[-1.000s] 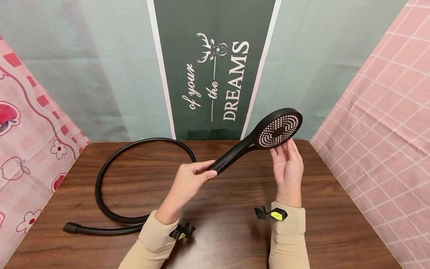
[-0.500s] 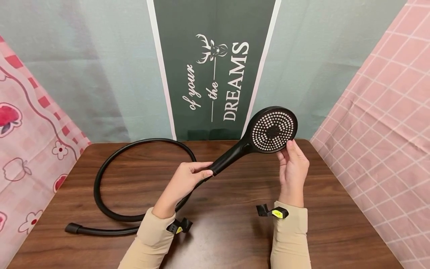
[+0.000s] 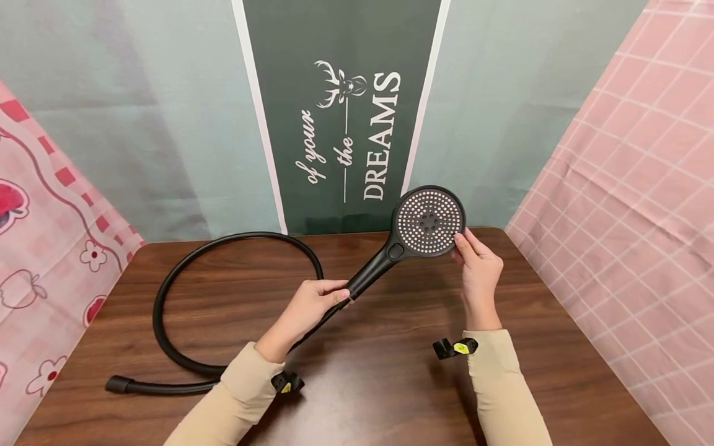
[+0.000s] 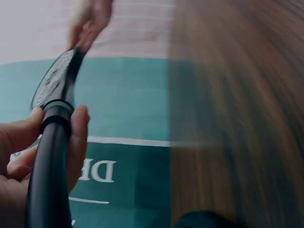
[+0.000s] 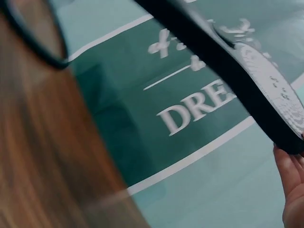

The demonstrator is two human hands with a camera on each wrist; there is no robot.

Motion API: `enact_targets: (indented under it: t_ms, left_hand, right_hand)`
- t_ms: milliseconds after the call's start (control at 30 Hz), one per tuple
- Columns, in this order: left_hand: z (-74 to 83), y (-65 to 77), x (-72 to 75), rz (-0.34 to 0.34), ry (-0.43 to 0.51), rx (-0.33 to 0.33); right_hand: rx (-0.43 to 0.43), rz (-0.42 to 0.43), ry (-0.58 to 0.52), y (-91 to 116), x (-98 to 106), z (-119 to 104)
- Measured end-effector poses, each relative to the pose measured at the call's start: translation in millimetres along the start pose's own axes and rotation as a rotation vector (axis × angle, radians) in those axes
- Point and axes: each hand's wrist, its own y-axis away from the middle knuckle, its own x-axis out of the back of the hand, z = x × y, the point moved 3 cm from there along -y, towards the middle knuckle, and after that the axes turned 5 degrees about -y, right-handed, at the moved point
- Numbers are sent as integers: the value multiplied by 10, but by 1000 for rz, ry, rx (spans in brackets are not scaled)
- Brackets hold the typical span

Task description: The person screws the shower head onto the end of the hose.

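A black handheld shower head [image 3: 429, 222] is held up over the far part of the table, its dotted spray face turned toward the head camera. My left hand [image 3: 305, 310] pinches the lower end of its handle, where the black hose [image 3: 162, 310] meets it; the left wrist view shows thumb and fingers around that collar [image 4: 58, 114]. With thumb on the face and fingers behind, my right hand [image 3: 481, 269] grips the rim at its lower right. The hose loops on the table at the left, and its free end connector [image 3: 118, 384] points left.
The brown wooden table [image 3: 379, 384] ends at a grey-green curtain [image 3: 184, 124] with white lettering. Pink patterned cloth [image 3: 50, 248] hangs at the left, and pink checked cloth [image 3: 625, 217] at the right. A black camera mount [image 3: 454, 348] sits on each wrist.
The shower head has turned so its spray face points more squarely at the head camera, and it has shifted left and slightly down. My right thumb has come onto the face's edge.
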Motion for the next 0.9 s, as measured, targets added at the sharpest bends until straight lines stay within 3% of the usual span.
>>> enact_targets:
  t_ms: [200,400,900]
  left_hand:
    - [-16,-9,-26,-6,-148,12]
    - [-48,-56,-20,63,-268,29]
    - [-274,-322,-126,44,-297,68]
  right_hand:
    - [52,5,81,-6,31,85]
    - [54,-42,116,-12,15,153]
    - [-52,-24,279,-151,185,463]
